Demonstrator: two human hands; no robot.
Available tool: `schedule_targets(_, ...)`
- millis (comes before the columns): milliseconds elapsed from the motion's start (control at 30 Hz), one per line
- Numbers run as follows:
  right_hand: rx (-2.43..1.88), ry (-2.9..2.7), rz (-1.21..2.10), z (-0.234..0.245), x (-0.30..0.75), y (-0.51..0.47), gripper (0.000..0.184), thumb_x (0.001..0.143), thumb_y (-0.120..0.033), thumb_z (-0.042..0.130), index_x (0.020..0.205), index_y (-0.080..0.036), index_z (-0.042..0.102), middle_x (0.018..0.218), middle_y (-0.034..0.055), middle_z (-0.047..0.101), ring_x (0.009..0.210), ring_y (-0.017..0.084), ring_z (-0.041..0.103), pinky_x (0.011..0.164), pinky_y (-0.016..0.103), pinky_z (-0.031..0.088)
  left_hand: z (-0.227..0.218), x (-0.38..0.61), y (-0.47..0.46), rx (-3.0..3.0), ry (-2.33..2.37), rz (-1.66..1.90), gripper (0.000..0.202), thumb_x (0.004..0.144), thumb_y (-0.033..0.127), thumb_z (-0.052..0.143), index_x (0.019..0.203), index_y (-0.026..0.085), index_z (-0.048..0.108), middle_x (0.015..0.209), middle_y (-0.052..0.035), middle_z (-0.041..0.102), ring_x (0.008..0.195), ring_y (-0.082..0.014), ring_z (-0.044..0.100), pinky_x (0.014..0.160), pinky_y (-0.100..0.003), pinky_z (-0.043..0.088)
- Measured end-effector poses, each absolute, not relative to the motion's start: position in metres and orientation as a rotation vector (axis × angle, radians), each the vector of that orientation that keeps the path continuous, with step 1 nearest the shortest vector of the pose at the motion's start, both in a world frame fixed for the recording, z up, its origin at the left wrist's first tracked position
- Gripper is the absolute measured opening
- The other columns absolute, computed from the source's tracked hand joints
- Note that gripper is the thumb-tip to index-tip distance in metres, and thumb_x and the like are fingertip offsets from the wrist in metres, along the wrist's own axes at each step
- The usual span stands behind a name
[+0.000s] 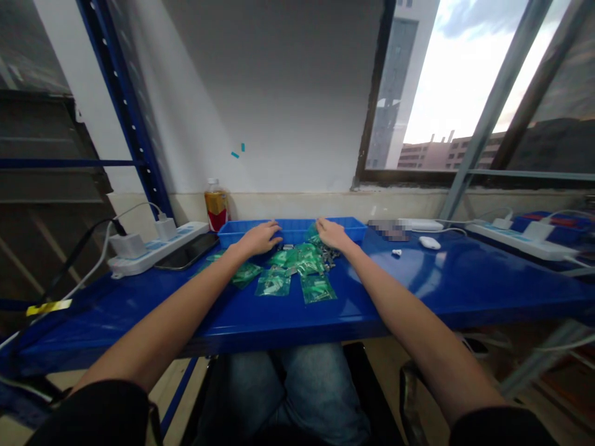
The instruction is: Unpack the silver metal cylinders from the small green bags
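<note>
Both my hands are at a long blue plastic bin near the back of the blue table. My left hand is over its front left side, fingers apart, with nothing visible in them. My right hand is at the right part of the bin, its fingers closed on a green plastic bag that the hand partly hides. In front of the bin lie several small green clear bags with small parts inside. Loose metal parts are heaped below my right hand.
At the left are a power strip, a dark phone and a bottle. On the right lie a white earbud, a white case and another power strip. The table's front edge is above my lap.
</note>
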State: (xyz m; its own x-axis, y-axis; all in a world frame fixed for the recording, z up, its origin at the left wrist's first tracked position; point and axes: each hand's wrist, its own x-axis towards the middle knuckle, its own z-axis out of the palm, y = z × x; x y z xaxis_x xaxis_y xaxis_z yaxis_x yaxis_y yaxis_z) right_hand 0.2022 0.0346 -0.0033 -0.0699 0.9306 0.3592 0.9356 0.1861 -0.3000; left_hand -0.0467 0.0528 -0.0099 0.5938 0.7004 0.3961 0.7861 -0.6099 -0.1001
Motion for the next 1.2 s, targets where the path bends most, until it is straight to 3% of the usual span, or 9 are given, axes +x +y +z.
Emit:
schedule_targets(100, -1.734, -2.067, -0.062, -0.007, 0.202, 0.033, 0.034, 0.095, -0.033, 0.022, 0.099, -0.020, 0.053, 0.102, 0.0130, 0.065, 0.092, 0.025, 0.059, 0.074, 0.032, 0.039, -0.017, -0.045, 0.054, -2.511, -1.221, -0.458, 0.034, 0.092, 0.030, 0.038, 0.112, 0.014, 0.061, 0.128, -0.0124, 0.056, 0.119, -0.0235, 0.053, 0.104, -0.035, 0.039)
schedule_targets(367, -1.594, -2.157, -0.093, -0.010, 0.205, 0.006, 0.030, 0.094, -0.032, 0.026, 0.095, -0.021, 0.054, 0.092, 0.0096, 0.066, 0.084, 0.024, 0.058, 0.068, 0.030, 0.037, -0.016, -0.046, 0.032, -2.508, -1.185, -0.537, 0.033, 0.092, 0.026, 0.036, 0.102, 0.016, 0.066, 0.129, -0.0107, 0.057, 0.115, -0.0230, 0.056, 0.102, -0.035, 0.042)
schedule_targets(533, -1.564, -2.133, -0.118, -0.015, 0.206, 0.009, 0.029, 0.094, -0.030, 0.028, 0.090, -0.020, 0.055, 0.093, 0.0093, 0.066, 0.084, 0.023, 0.058, 0.067, 0.030, 0.036, -0.014, -0.050, 0.038, -2.519, -1.127, -0.514, 0.034, 0.091, 0.029, 0.042, 0.120, 0.018, 0.057, 0.125, -0.0092, 0.060, 0.117, -0.0224, 0.055, 0.102, -0.035, 0.041)
schedule_targets(667, -1.517, -2.185, -0.151, -0.021, 0.206, 0.024, 0.030, 0.095, -0.031, 0.027, 0.090, -0.020, 0.054, 0.098, 0.0097, 0.065, 0.088, 0.022, 0.057, 0.071, 0.029, 0.037, -0.014, -0.055, 0.044, -2.484, -1.189, -0.440, 0.038, 0.092, 0.030, 0.039, 0.125, 0.017, 0.054, 0.138, -0.0099, 0.050, 0.132, -0.0238, 0.041, 0.107, -0.037, 0.035)
schedule_targets(833, -1.530, -2.212, -0.101, -0.019, 0.208, 0.036, 0.028, 0.095, -0.031, 0.029, 0.089, -0.021, 0.054, 0.093, 0.0080, 0.066, 0.082, 0.020, 0.057, 0.070, 0.027, 0.035, -0.009, -0.064, 0.050, -2.595, -1.216, -0.333, 0.051, 0.091, 0.035, 0.043, 0.138, 0.017, 0.042, 0.147, -0.0096, 0.039, 0.129, -0.0233, 0.045, 0.107, -0.035, 0.036)
schedule_targets(967, -1.510, -2.155, -0.087, -0.020, 0.211, 0.040, 0.031, 0.095, -0.035, 0.028, 0.085, -0.020, 0.054, 0.085, 0.0070, 0.065, 0.075, 0.018, 0.054, 0.066, 0.026, 0.033, -0.004, -0.071, 0.054, -2.633, -1.230, -0.322, 0.045, 0.091, 0.028, 0.040, 0.135, 0.024, 0.046, 0.142, -0.0027, 0.048, 0.127, -0.0192, 0.048, 0.107, -0.032, 0.036)
schedule_targets(1133, -1.466, -2.124, -0.082, -0.023, 0.211, 0.041, 0.030, 0.093, -0.033, 0.030, 0.080, -0.019, 0.053, 0.081, 0.0056, 0.063, 0.072, 0.017, 0.051, 0.064, 0.025, 0.032, -0.007, -0.069, 0.051, -2.591, -1.248, -0.339, 0.043, 0.091, 0.038, 0.041, 0.132, 0.027, 0.050, 0.148, -0.0015, 0.038, 0.123, -0.0219, 0.052, 0.102, -0.033, 0.041)
schedule_targets(1200, -1.454, -2.112, -0.065, -0.023, 0.210, 0.039, 0.030, 0.093, -0.032, 0.030, 0.078, -0.019, 0.052, 0.079, 0.0050, 0.062, 0.071, 0.016, 0.050, 0.062, 0.025, 0.031, -0.008, -0.063, 0.046, -2.558, -1.301, -0.355, 0.039, 0.092, 0.038, 0.039, 0.126, 0.027, 0.055, 0.145, -0.0015, 0.043, 0.120, -0.0216, 0.054, 0.101, -0.032, 0.042)
